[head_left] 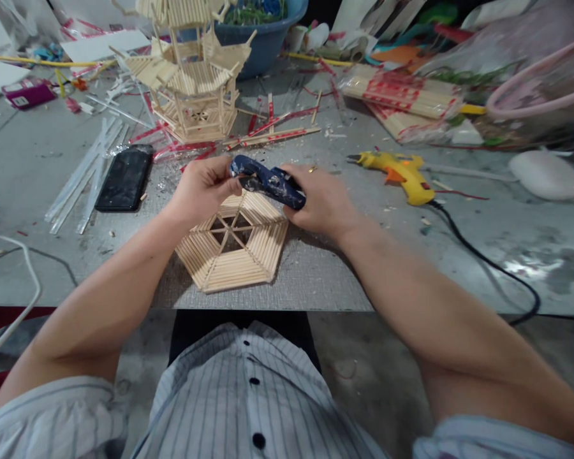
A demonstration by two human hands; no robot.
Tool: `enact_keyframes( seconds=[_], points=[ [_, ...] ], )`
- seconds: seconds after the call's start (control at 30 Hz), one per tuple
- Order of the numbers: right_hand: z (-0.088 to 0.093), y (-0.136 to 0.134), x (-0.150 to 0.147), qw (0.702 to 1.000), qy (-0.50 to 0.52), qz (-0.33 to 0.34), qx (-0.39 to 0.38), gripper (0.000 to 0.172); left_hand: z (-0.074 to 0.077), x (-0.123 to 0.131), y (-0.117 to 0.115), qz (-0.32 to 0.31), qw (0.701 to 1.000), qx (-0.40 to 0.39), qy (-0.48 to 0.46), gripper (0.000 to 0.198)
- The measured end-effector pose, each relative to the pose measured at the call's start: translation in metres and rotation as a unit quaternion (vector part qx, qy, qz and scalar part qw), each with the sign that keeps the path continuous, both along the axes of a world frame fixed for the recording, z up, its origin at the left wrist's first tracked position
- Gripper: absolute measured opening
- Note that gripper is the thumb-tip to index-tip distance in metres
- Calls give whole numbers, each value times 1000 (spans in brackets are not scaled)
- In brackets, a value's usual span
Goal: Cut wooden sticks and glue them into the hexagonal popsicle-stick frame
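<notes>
My right hand (pixel 323 201) grips a dark blue glue gun (pixel 268 182) by its handle, nozzle pointing left. My left hand (pixel 205 188) is closed with its fingertips pinched at the gun's front end; what they pinch is hidden. Both hands hover over a flat hexagonal panel of wooden sticks (pixel 232 245) that lies on a grey mat near the table's front edge.
A stick-built pagoda (pixel 191 83) stands behind, with a black phone (pixel 125 177) and clear glue sticks (pixel 83 175) to the left. A yellow glue gun (pixel 402 172) with a black cord lies right. Packs of chopsticks (pixel 402 95) and a blue basin (pixel 263 32) are at the back.
</notes>
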State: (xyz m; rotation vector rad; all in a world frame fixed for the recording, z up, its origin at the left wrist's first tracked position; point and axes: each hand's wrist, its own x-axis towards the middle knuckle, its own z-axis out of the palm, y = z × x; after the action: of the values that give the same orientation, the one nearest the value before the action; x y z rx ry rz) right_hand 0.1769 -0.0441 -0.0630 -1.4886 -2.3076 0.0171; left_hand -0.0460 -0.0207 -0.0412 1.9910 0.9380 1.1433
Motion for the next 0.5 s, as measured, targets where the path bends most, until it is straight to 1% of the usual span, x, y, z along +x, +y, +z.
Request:
enact_keyframes(
  seconds=[0.17, 0.37, 0.43, 0.5],
  points=[
    [0, 0, -1, 1000, -3, 4, 0, 55, -2, -1, 4, -4, 1000, 6, 3, 27],
    [-3, 0, -1, 1000, -15, -17, 15, 49, -1, -1, 3, 2, 1000, -2, 12, 24],
    [-2, -1, -1, 999, -23, -21, 11, 48, 0, 0, 3, -2, 1000, -9, 8, 22],
    [-2, -2, -2, 999, -34, -39, 0, 47, 0, 2, 3, -7, 1000, -18, 5, 20]
  ],
)
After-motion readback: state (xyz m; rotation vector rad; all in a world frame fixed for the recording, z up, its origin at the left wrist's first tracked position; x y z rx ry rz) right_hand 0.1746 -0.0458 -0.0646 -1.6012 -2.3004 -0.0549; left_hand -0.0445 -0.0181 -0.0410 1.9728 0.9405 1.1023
